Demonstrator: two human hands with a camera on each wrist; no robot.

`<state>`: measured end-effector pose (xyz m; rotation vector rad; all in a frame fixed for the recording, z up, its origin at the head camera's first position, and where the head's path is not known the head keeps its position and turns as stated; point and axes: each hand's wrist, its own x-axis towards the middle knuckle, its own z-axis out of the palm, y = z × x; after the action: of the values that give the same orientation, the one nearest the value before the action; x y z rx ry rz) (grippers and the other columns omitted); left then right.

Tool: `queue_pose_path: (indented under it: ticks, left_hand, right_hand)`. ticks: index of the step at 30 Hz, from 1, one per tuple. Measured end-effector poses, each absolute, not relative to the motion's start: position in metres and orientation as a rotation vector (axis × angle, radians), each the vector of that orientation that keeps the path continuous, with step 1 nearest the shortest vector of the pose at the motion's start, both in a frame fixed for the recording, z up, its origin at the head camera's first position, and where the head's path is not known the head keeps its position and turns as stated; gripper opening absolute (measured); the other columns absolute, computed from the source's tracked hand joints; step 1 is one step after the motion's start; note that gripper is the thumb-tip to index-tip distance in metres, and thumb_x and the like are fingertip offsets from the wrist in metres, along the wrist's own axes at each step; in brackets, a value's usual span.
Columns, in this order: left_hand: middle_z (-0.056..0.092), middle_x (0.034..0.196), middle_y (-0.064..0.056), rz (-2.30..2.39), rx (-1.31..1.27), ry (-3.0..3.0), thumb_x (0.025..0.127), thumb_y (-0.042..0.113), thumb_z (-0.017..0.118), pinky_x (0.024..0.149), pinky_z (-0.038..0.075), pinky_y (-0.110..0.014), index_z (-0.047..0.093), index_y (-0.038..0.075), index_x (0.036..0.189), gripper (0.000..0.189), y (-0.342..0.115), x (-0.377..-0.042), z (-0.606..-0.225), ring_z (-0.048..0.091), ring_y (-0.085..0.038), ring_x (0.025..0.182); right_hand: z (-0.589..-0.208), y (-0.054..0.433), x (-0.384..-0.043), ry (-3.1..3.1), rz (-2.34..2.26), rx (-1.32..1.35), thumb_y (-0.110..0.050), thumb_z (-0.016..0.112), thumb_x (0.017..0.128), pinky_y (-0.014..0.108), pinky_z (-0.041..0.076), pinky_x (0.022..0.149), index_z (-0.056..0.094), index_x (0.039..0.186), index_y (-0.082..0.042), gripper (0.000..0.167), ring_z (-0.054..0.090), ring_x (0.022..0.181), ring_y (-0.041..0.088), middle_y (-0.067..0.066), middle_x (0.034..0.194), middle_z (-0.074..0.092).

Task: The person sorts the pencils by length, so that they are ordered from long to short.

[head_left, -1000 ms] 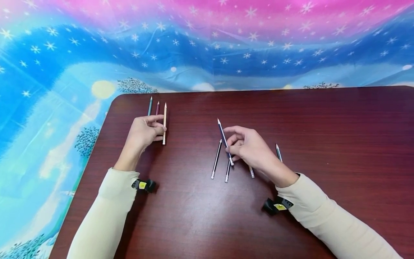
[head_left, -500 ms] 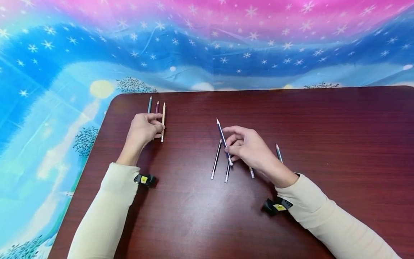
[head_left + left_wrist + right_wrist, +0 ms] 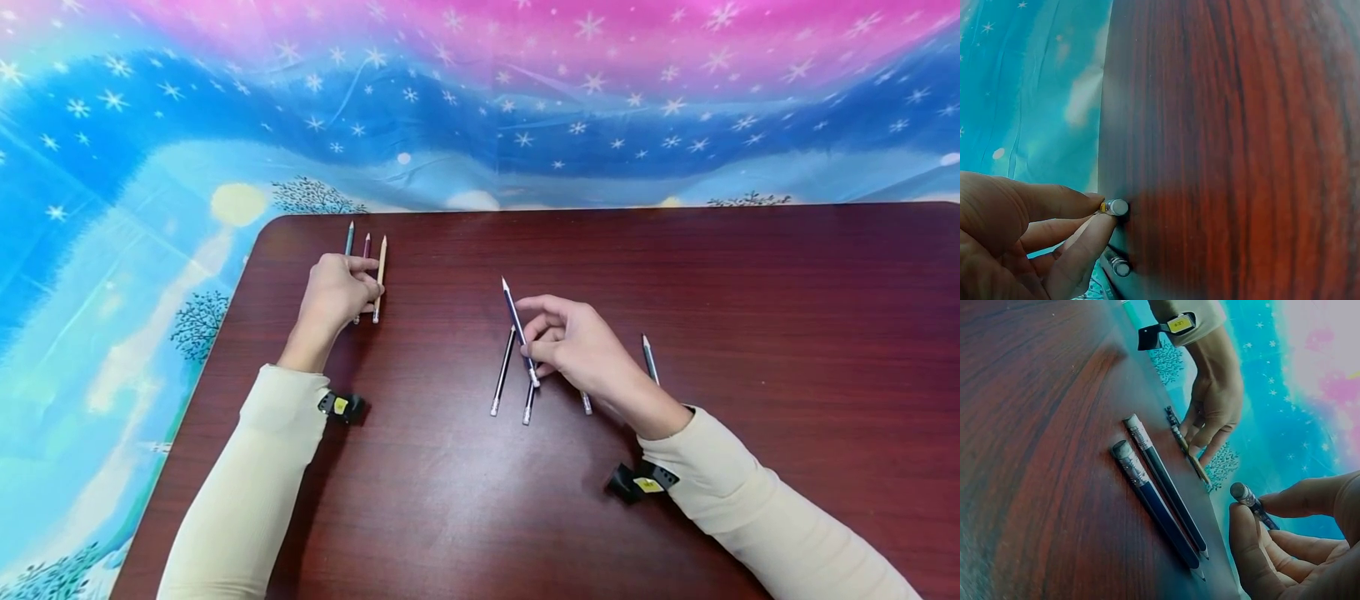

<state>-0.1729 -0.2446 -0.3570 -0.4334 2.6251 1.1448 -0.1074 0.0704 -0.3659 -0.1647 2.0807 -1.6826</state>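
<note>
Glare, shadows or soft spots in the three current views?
Head: pale glare mid-tabletop, soft dark shadow beside the left sleeve; left wrist: wood grain looks soft and smeared, while the left hand reads clearer; right wrist: backdrop washed out toward the upper-right corner.

Eight pencils, two hands, two sleeves, two wrist cameras, one table, one backdrop.

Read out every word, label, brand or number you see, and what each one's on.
Nothing is legible.
Left yellow label on the left wrist camera: marked, but too blurred.
Right yellow label on the right wrist camera: too small.
Pencils: no lettering I can make out.
</note>
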Motion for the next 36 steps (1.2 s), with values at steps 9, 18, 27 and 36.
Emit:
queue_pose_path:
  ticks: [9, 18, 27, 36]
  left_hand:
    - [0.073, 0.104, -0.013, 1.11, -0.427, 2.653, 0.1, 0.004, 0.061, 0.061, 0.056, -0.024, 0.066, 0.008, 0.141, 0.041, -0.244, -0.1746, -0.3589, 0.072, -0.012, 0.079]
    - [0.077, 0.106, -0.013, 1.048, -0.436, 2.673, 0.1, 0.005, 0.058, 0.058, 0.05, -0.026, 0.067, 0.01, 0.141, 0.043, -0.244, -0.1734, -0.3582, 0.07, -0.013, 0.073]
    - [0.077, 0.111, -0.014, 1.001, -0.405, 2.692, 0.101, 0.006, 0.06, 0.063, 0.053, -0.026, 0.067, 0.009, 0.141, 0.041, -0.2426, -0.1725, -0.3569, 0.072, -0.017, 0.078]
    - [0.079, 0.107, -0.014, 0.972, -0.401, 2.718, 0.101, 0.013, 0.068, 0.061, 0.053, -0.025, 0.07, 0.007, 0.136, 0.035, -0.2419, -0.1726, -0.3568, 0.072, -0.013, 0.072]
  right_hand:
    - [-0.3683, 0.0708, -0.1077, 2.075, -1.691, -0.163, 0.01, 0.059, 0.09, 0.028, 0.06, 0.064, 0.052, 0.147, 0.002, 0.058, 0.065, 0.074, 0.012, 0.011, 0.095, 0.063]
    - [-0.3696, 0.07, -0.1084, 2.075, -1.688, -0.168, 0.01, 0.06, 0.09, 0.029, 0.06, 0.064, 0.053, 0.147, 0.003, 0.058, 0.065, 0.074, 0.012, 0.012, 0.095, 0.063]
    - [-0.3701, 0.0694, -0.1083, 2.073, -1.689, -0.17, 0.011, 0.06, 0.09, 0.029, 0.06, 0.063, 0.052, 0.147, 0.003, 0.058, 0.064, 0.072, 0.011, 0.013, 0.095, 0.063]
    - [-0.3709, 0.0684, -0.1085, 2.077, -1.682, -0.173, 0.011, 0.059, 0.09, 0.029, 0.06, 0.064, 0.052, 0.147, 0.003, 0.058, 0.066, 0.075, 0.012, 0.013, 0.096, 0.064]
